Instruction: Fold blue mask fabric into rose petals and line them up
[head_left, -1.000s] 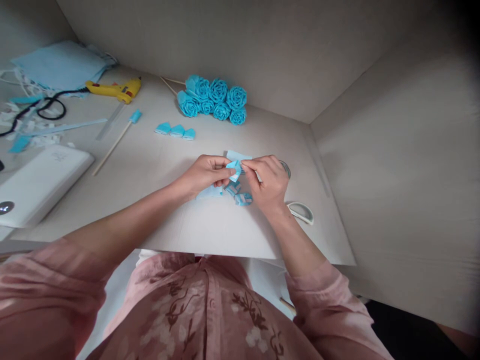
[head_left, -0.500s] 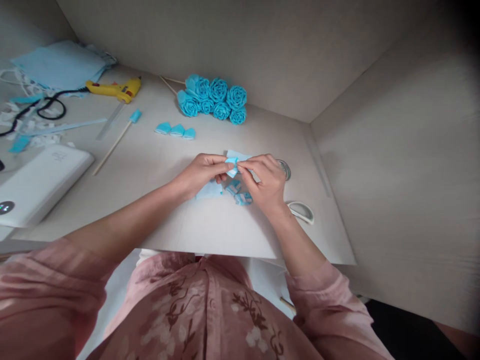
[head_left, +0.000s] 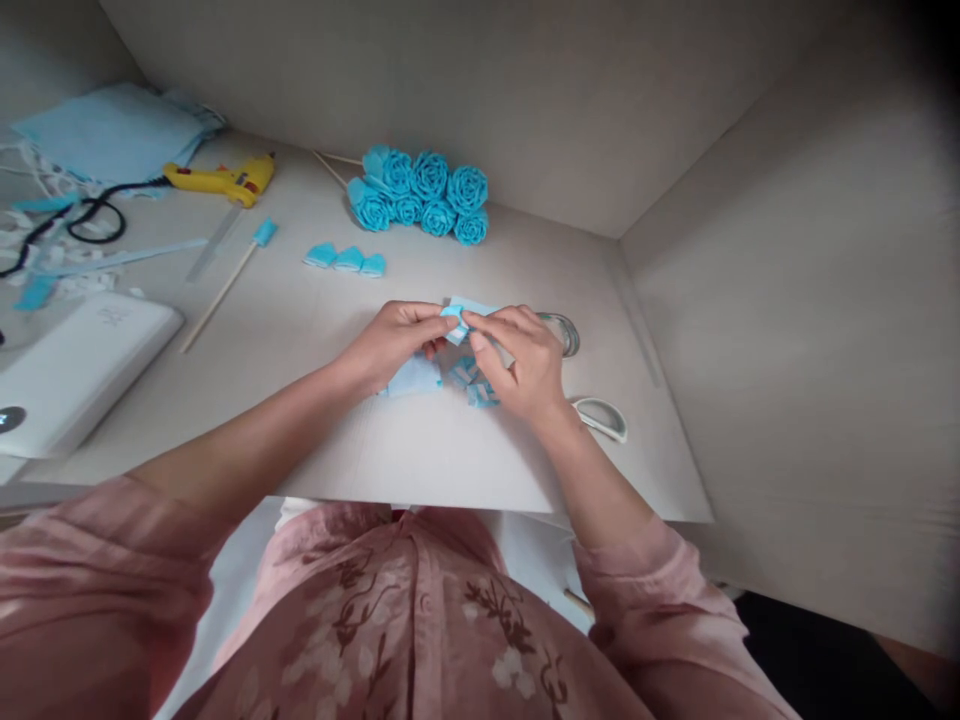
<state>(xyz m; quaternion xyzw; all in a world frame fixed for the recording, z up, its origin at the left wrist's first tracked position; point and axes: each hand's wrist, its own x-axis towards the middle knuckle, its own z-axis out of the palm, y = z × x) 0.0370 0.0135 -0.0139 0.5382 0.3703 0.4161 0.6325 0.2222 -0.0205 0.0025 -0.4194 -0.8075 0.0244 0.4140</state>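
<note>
My left hand [head_left: 405, 335] pinches a small folded piece of light-blue fabric [head_left: 454, 330] between thumb and fingers. The index finger of my right hand [head_left: 519, 355] presses against this piece, while its thumb stands a little apart below. Just behind the hands lies a pale blue fabric sheet [head_left: 476, 303], partly covered by them. Another light-blue piece [head_left: 415, 376] rests under my left hand. Several small blue-and-white scraps [head_left: 480, 393] lie beneath my right hand, which partly hides them.
Blue fabric roses [head_left: 431, 195] lie at the back, with three folded petals [head_left: 347, 259] nearer. To the left are a blue-tipped stick [head_left: 225, 290], a yellow glue gun [head_left: 225, 183], a white power bank [head_left: 97, 365] and a mask stack [head_left: 112, 130]. A white-rimmed handle [head_left: 604, 418] lies right.
My right thumb has moved away from the folded piece, and the index finger now presses on it. My left hand keeps its pinch. The view has shifted slightly.
</note>
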